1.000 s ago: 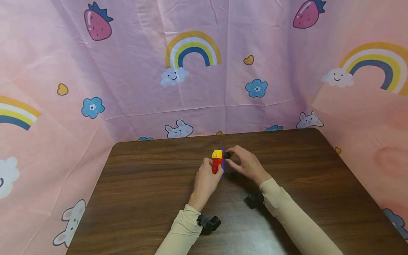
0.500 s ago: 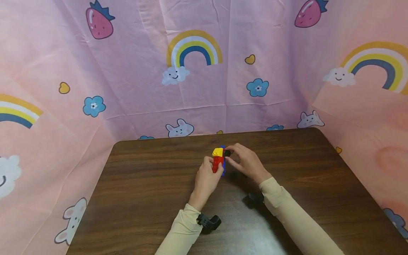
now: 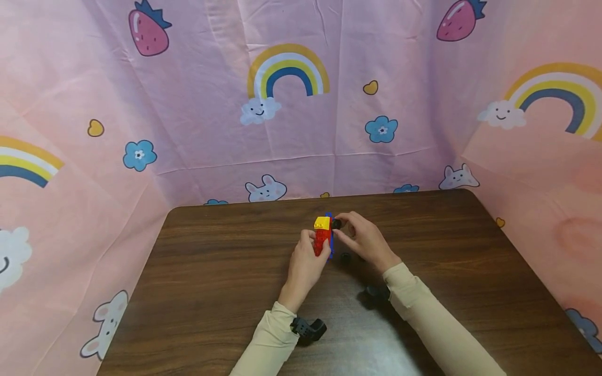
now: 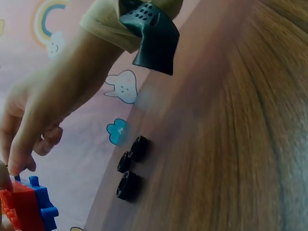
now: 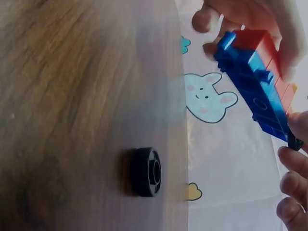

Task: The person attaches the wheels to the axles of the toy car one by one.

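Note:
A toy car of building bricks, with red bricks (image 3: 321, 242), a yellow sloped brick (image 3: 322, 223) and a blue base (image 5: 257, 103), is held above the table. My left hand (image 3: 303, 263) grips it by the red bricks, thumb on the near side. My right hand (image 3: 369, 241) pinches a small black wheel (image 3: 336, 224) against the blue base, near the yellow end. In the right wrist view that wheel is mostly hidden behind the fingertips (image 5: 291, 159). Below the hands, a loose black wheel (image 5: 146, 172) stands on the table.
Several black wheels are in view; the left wrist view shows three, one wheel (image 4: 127, 186) nearest. They stand on the brown wooden table (image 3: 226, 271). Black wrist cameras hang from both sleeves, one camera (image 3: 309, 329) at the left. A printed pink cloth (image 3: 291, 141) rises behind the table.
The toy car and both hands' fingers have shifted slightly away from me. A loose black wheel on the table beneath the right hand has become easier to see. Both grips stay the same.

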The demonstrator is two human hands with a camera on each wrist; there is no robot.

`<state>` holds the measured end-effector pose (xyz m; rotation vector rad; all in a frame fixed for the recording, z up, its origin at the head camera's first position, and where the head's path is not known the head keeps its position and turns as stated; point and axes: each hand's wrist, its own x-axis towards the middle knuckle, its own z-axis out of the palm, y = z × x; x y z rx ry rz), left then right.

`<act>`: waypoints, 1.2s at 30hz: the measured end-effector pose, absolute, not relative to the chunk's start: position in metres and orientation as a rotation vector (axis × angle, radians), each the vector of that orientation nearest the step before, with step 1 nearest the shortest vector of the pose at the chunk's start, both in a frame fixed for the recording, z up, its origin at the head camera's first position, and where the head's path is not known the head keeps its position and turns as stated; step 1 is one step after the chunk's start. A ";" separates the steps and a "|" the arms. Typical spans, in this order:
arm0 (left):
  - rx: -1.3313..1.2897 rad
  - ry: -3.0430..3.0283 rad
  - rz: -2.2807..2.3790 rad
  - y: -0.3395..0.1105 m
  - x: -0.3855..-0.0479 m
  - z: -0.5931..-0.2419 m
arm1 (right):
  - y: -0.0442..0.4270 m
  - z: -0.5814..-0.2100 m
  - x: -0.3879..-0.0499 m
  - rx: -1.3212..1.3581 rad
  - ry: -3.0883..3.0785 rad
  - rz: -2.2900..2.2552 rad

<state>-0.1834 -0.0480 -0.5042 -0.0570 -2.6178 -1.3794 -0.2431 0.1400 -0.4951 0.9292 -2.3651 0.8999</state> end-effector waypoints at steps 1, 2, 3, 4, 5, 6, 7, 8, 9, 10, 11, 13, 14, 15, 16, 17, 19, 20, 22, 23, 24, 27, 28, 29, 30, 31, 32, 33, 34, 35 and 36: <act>-0.068 -2.613 -1.371 -0.048 -0.183 -0.505 | 0.140 -0.495 -0.243 0.926 -2.366 0.918; -0.077 -2.610 -1.365 -0.048 -0.183 -0.505 | 0.139 -0.495 -0.242 0.924 -2.367 0.934; -0.084 -2.604 -1.367 -0.048 -0.183 -0.506 | 0.139 -0.494 -0.242 0.925 -2.369 0.950; -0.091 -2.599 -1.373 -0.048 -0.184 -0.506 | 0.139 -0.494 -0.242 0.924 -2.370 0.964; -0.101 -2.589 -1.386 -0.049 -0.184 -0.506 | 0.139 -0.494 -0.242 0.925 -2.370 0.979; -0.110 -2.581 -1.396 -0.049 -0.184 -0.506 | 0.139 -0.495 -0.242 0.925 -2.367 0.991; -0.119 -2.572 -1.412 -0.049 -0.184 -0.506 | 0.138 -0.495 -0.242 0.921 -2.366 0.999; -0.126 -2.564 -1.421 -0.049 -0.184 -0.506 | 0.138 -0.495 -0.242 0.919 -2.364 1.012; -0.132 -2.554 -1.424 -0.049 -0.184 -0.505 | 0.138 -0.494 -0.242 0.916 -2.362 1.024; -0.141 -2.542 -1.414 -0.049 -0.184 -0.505 | 0.138 -0.494 -0.242 0.913 -2.359 1.033; -0.149 -2.530 -1.400 -0.048 -0.184 -0.505 | 0.138 -0.494 -0.242 0.913 -2.356 1.040; -0.151 -2.516 -1.374 -0.047 -0.183 -0.506 | 0.137 -0.494 -0.241 0.918 -2.357 1.038; -0.152 -2.507 -1.359 -0.047 -0.183 -0.506 | 0.137 -0.493 -0.241 0.927 -2.358 1.037; -0.151 -2.500 -1.354 -0.047 -0.183 -0.507 | 0.138 -0.493 -0.241 0.936 -2.361 1.028; -0.150 -2.494 -1.356 -0.047 -0.182 -0.507 | 0.138 -0.493 -0.241 0.952 -2.358 1.017; -0.149 -2.491 -1.373 -0.048 -0.182 -0.508 | 0.139 -0.493 -0.241 0.973 -2.354 1.006; -0.144 -2.491 -1.423 -0.048 -0.182 -0.508 | 0.140 -0.493 -0.242 1.012 -2.334 0.985; -0.142 -2.491 -1.449 -0.048 -0.182 -0.508 | 0.141 -0.493 -0.243 1.032 -2.321 0.975; -0.132 -2.491 -1.510 -0.049 -0.182 -0.507 | 0.141 -0.492 -0.245 1.064 -2.292 0.958; -0.128 -2.489 -1.533 -0.049 -0.182 -0.506 | 0.141 -0.492 -0.245 1.074 -2.282 0.955; -0.123 -2.486 -1.548 -0.049 -0.182 -0.506 | 0.141 -0.492 -0.246 1.083 -2.273 0.956; -0.120 -2.468 -1.561 -0.048 -0.184 -0.502 | 0.141 -0.493 -0.245 1.092 -2.271 0.990; -0.124 -2.463 -1.557 -0.048 -0.184 -0.501 | 0.140 -0.494 -0.245 1.091 -2.271 1.005; -0.127 -2.460 -1.555 -0.049 -0.184 -0.500 | 0.140 -0.494 -0.244 1.089 -2.270 1.024; -0.127 -2.460 -1.552 -0.049 -0.185 -0.499 | 0.140 -0.495 -0.244 1.085 -2.267 1.043; -0.128 -2.462 -1.555 -0.049 -0.185 -0.498 | 0.139 -0.496 -0.243 1.078 -2.264 1.060; -0.128 -2.464 -1.558 -0.049 -0.185 -0.498 | 0.139 -0.496 -0.243 1.067 -2.258 1.076; -0.123 -2.466 -1.561 -0.050 -0.185 -0.497 | 0.139 -0.496 -0.243 1.058 -2.248 1.089; -0.118 -2.470 -1.562 -0.050 -0.185 -0.497 | 0.138 -0.497 -0.243 1.048 -2.238 1.097; -0.111 -2.471 -1.563 -0.051 -0.185 -0.496 | 0.138 -0.497 -0.243 1.041 -2.228 1.105; -0.107 -2.470 -1.565 -0.051 -0.184 -0.496 | 0.138 -0.496 -0.243 1.035 -2.217 1.110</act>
